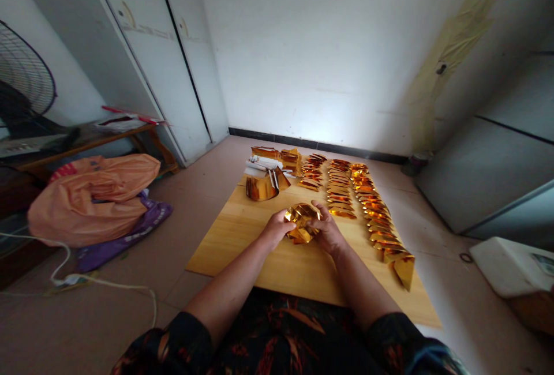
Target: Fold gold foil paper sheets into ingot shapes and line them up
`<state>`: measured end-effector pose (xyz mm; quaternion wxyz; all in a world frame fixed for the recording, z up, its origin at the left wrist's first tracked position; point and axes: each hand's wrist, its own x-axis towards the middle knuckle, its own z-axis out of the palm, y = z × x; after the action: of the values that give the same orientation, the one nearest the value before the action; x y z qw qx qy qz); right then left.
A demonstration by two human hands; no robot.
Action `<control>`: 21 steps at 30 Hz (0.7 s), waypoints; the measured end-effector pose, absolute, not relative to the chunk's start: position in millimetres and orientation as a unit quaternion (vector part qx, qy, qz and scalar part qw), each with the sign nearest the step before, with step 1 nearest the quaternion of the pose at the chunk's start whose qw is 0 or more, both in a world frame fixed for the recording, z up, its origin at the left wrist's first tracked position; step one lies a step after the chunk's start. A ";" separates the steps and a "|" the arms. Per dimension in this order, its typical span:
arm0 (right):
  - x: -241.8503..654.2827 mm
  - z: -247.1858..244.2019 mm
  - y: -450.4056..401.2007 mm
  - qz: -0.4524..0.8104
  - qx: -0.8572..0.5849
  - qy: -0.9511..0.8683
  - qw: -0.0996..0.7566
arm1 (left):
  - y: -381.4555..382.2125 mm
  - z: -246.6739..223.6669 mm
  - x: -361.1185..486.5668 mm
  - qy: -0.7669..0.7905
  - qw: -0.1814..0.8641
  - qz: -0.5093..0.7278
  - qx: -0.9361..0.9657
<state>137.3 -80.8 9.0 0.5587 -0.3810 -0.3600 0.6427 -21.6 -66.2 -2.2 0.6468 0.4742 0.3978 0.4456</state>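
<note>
Between my two hands is a folded gold foil paper piece (302, 213), rounded and shiny, held just above the wooden board. My left hand (277, 229) grips its left side, with the thumb on the near edge. On the other side my right hand (329, 231) holds it, thumb pressed inward and a finger raised at the back. Rows of folded gold paper pieces (340, 184) lie to the right of my hands, and a longer row (381, 225) runs down the board's right side. Beyond my left hand stands a curved stack of gold foil sheets (262, 187).
The wooden board (229, 236) lies low before me, with a white packet (264, 163) and more foil sheets (289, 158) at its far edge. Orange and purple bags (99, 202), a white cable (116, 285) and a fan (26, 75) are leftward. A white box (511, 265) is at right.
</note>
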 end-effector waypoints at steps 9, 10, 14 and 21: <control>152.5 11.8 -80.1 0.584 -0.428 -0.391 0.568 | -59.5 13.4 -31.5 0.465 0.633 0.406 0.468; 151.9 13.6 -81.1 0.589 -0.417 -0.404 0.562 | -59.8 13.5 -29.7 0.465 0.633 0.422 0.453; 144.9 28.1 -87.7 0.643 -0.363 -0.454 0.499 | -66.1 14.7 -21.8 0.460 0.638 0.454 0.418; 151.8 28.7 -85.8 0.588 -0.422 -0.429 0.541 | -63.8 16.9 -38.2 0.451 0.674 0.351 0.469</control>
<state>151.8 -85.8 28.7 0.5410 -0.4220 -0.4285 0.5879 -38.2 -63.8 16.9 0.6737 0.4687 0.4508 0.3510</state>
